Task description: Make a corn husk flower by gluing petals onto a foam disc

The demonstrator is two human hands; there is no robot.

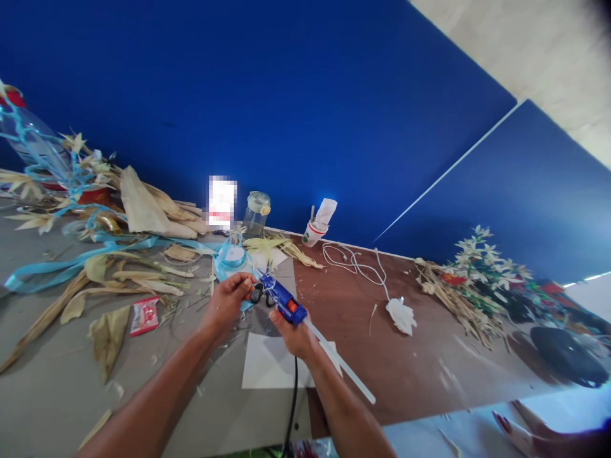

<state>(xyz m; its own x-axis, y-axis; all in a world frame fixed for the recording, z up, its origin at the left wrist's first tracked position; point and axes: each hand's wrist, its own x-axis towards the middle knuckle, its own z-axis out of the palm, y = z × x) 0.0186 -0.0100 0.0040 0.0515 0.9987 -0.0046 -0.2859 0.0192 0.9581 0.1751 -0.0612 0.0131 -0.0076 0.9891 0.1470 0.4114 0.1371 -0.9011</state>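
Observation:
A blue hot glue gun [282, 298] with a long white glue stick [351, 372] out of its rear is held in my right hand [294, 332], near the table's middle. Its nozzle end points up and to the left. My left hand [233, 296] is just left of the nozzle, fingertips pinched together; whatever they hold is too small to make out. Behind my left hand stands a roll of light blue ribbon [232, 257]. White paper [267, 362] lies beneath my right hand, and a black cord [292, 407] runs down from the gun.
Dried husks [143, 203], a blue ribbon strip [62, 272] and a red packet [144, 316] lie left. A glass jar [256, 213] and cup [315, 233] stand behind. White cable [356, 259], crumpled tissue [401, 316] and white flowers [482, 254] are right. Someone's hand [518, 432] shows lower right.

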